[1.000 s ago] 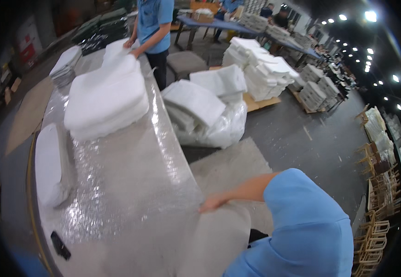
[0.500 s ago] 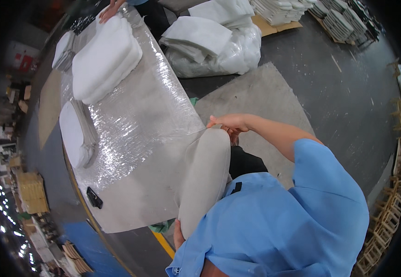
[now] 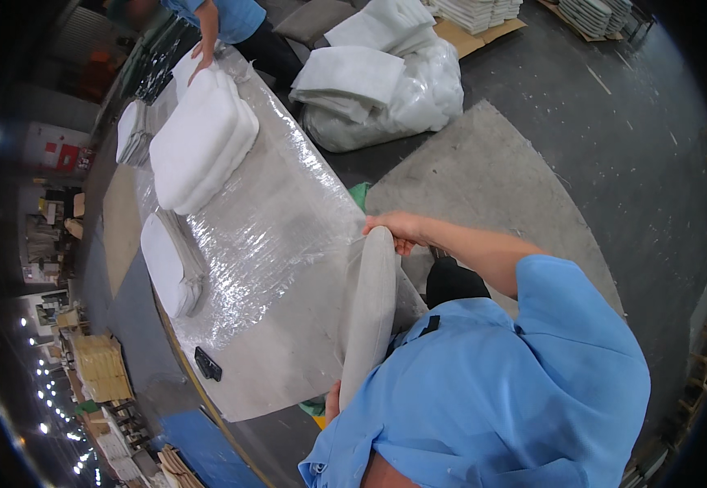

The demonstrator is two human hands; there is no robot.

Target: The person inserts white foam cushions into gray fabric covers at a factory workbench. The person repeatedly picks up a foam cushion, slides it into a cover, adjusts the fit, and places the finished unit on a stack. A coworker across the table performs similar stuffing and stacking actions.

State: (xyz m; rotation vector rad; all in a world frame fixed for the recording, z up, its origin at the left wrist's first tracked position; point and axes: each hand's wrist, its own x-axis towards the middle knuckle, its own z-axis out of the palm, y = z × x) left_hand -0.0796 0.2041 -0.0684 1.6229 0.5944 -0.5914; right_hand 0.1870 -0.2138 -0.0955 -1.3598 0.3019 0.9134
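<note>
A pale grey cushion (image 3: 374, 301), long and rounded at its far end, stands tilted on edge against my front at the table's near right side. At its far tip, my right hand (image 3: 396, 231) pinches the edge of its fabric cover, fingers closed. My left hand (image 3: 333, 402) grips the cushion's near end; only a few of its fingers show beside my shirt, the rest being hidden. Loose cover fabric hangs along the cushion's left side. Beneath it lies the table (image 3: 268, 358), its top partly wrapped in shiny clear film.
On the table are thick white padding (image 3: 203, 142), a stack of rounded pale pieces (image 3: 166, 264) and a black device (image 3: 207, 363). Another person's hand (image 3: 199, 61) touches the padding. Beyond, a plastic bag (image 3: 427, 98) carries white sheets; a grey mat (image 3: 484, 179) covers the floor.
The cushion has turned more onto its edge, showing a narrower side. My view has shifted, and more of the other person shows. Both my hands keep their hold at its ends.
</note>
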